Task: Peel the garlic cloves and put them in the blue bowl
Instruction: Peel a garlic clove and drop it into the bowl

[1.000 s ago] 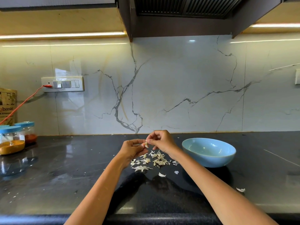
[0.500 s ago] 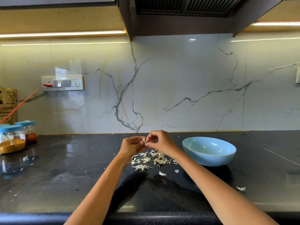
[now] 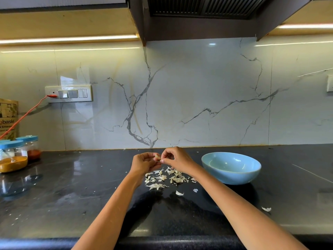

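Both hands up over the dark surface [image 3: 72, 186] now, and the peeling is right in the middle of it: the left hand [image 3: 144, 163] has its grip pinched on the clove [image 3: 158, 156], fingers curled round it from below, while the right hand [image 3: 177, 159] pinches at the clove's top edge, thumb and fingertips pressed onto it, looks like it's working a flap of skin loose. The clove sits between the two hands, lifted clear above the pile of skins [image 3: 165, 178], and it's well left of the blue bowl [image 3: 231, 175], which shows nothing inside from this angle. So, by my read, the step is stripping this one clove; next it calls for the right hand to pull the skin away, let it fall on the pile, then carry the bare clove across to the bowl. Against a second ago, the hands have closed in tighter on each other and risen a touch, the clove turned more upright between them; bowl, skins and the jars [image 3: 13, 156] at far left haven't budged
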